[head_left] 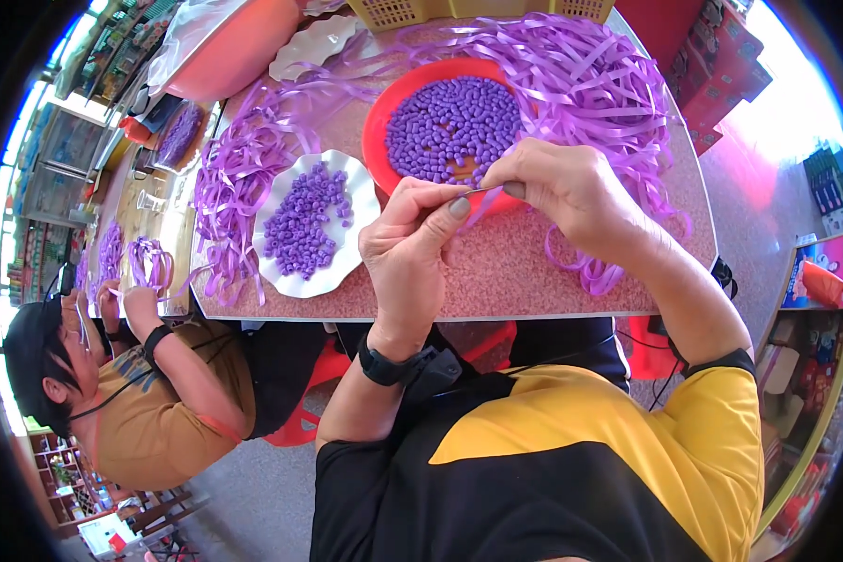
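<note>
Above the table's near half, my left hand (410,248) pinches one end of a thin, dark, needle-like piece (474,192) between thumb and forefinger. The fingertips of my right hand (571,192) close together at its other end, with a purple ribbon (478,208) hanging there. Exactly how ribbon and thin piece join is too small to tell. Just behind my hands stands a red bowl (377,131) of dark purple beads (454,117). To the left of my left hand lies a white scalloped plate (358,245) bearing more purple beads (300,229).
Purple ribbons lie heaped at the back right (590,94) and left (244,178). A yellow crate (393,13) and a pink basin (234,47) stand at the far side. At left, another person (169,403) handles ribbon at a wooden table (173,220).
</note>
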Action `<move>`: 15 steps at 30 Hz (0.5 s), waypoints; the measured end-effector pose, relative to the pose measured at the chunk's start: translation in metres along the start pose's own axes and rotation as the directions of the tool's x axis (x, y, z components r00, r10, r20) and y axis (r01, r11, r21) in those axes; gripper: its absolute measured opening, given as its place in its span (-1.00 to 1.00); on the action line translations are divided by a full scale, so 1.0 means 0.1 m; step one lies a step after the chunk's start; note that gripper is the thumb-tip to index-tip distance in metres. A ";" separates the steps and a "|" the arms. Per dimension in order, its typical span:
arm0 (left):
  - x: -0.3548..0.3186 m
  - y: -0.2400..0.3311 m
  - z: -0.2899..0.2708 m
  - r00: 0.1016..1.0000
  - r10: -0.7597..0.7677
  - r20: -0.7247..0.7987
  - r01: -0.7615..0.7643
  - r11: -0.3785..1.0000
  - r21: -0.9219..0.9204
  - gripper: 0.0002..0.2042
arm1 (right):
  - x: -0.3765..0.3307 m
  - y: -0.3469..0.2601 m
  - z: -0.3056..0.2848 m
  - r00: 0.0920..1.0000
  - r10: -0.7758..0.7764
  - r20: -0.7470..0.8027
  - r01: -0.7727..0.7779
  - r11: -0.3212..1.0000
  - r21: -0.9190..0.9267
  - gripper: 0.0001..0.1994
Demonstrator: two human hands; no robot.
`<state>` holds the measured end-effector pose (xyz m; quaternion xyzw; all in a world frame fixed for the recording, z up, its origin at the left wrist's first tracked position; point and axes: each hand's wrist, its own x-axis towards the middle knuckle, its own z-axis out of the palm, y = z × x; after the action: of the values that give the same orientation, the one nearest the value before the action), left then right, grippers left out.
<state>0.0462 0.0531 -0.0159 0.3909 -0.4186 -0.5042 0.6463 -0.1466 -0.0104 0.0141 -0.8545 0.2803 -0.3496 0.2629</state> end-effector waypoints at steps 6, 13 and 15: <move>-0.03 -0.01 -0.01 0.969 0.238 0.068 -0.247 0.908 0.338 -0.89 | 0.02 0.09 -0.03 0.979 0.137 0.153 -0.172 0.954 0.246 -0.86; -0.07 -0.03 0.00 0.959 0.271 0.082 -0.279 0.853 0.442 -0.88 | 0.06 -0.01 -0.15 0.861 0.349 0.370 -0.488 0.771 0.409 -0.91; -0.08 -0.04 0.00 0.961 0.265 0.076 -0.271 0.857 0.437 -0.88 | 0.05 -0.02 -0.15 0.866 0.351 0.357 -0.481 0.782 0.397 -0.91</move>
<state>0.0441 0.0604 -0.0207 0.4624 -0.5770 -0.3033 0.6010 -0.1539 -0.0159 0.0272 -0.7184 0.3317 -0.2231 0.5693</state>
